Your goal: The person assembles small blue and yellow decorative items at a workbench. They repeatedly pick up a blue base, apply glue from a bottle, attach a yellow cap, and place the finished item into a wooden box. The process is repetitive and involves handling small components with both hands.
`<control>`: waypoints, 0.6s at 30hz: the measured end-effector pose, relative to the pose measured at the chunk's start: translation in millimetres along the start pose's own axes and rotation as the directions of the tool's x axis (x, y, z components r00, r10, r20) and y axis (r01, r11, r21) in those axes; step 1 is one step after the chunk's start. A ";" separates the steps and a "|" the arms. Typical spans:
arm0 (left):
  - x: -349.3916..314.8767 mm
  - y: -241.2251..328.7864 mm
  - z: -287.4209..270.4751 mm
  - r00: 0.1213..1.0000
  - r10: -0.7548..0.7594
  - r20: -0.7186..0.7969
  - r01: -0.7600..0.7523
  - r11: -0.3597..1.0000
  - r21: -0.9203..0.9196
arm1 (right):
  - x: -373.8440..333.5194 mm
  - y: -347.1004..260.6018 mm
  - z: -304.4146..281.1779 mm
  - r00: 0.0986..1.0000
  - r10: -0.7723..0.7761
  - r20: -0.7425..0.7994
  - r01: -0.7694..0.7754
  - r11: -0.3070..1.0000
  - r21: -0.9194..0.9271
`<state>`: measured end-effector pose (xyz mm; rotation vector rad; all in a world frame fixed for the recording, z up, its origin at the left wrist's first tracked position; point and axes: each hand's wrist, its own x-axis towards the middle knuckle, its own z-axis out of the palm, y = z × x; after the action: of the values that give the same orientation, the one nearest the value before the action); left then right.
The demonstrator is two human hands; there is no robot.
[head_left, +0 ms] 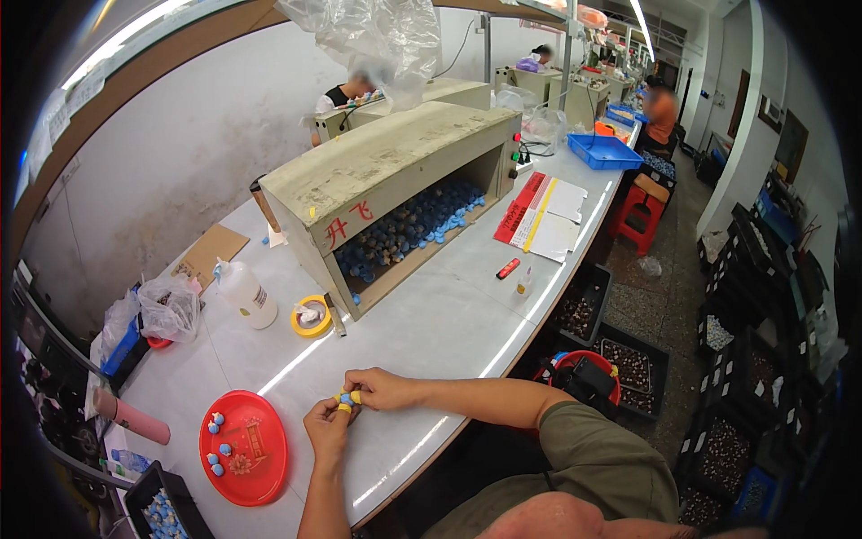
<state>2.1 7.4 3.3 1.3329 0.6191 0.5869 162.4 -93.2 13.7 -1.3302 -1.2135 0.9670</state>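
Above the near part of the table, my left hand and my right hand meet, fingertips pinched together. Between them is a small blue piece, mostly covered by the fingers; its exact kind cannot be made out. Yellow wrapping covers several of my fingertips. To the left of my hands lies a round red plate, carrying several small blue-and-white pieces. Beyond the hands are a roll of yellow tape with crumpled white material in its middle and a white plastic bottle.
A beige metal box with an open front holds a heap of blue pieces. A red-and-white card, a red lighter-like object and a blue tray lie rightward. A black bin and pink tumbler are at left. Other people sit farther off.
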 end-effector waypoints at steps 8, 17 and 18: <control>-0.6 -1.3 0.3 1.000 0.012 -0.002 -0.012 1.000 0.019 | 4.4 18.7 3.4 0.991 -0.130 -0.038 0.125 0.987 -0.097; 2.5 -7.1 0.1 1.000 0.027 -0.006 -0.027 0.999 0.038 | 4.2 17.2 2.8 0.987 -0.147 -0.057 0.144 0.988 -0.051; 1.4 -6.7 -1.4 0.999 0.036 -0.010 -0.036 0.998 0.042 | 4.6 15.3 5.7 0.989 -0.137 -0.048 0.137 0.991 -0.005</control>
<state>2.4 8.3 -3.6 1.3829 0.6202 0.6141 159.7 -86.8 -1.8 -1.2472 -1.2523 0.8319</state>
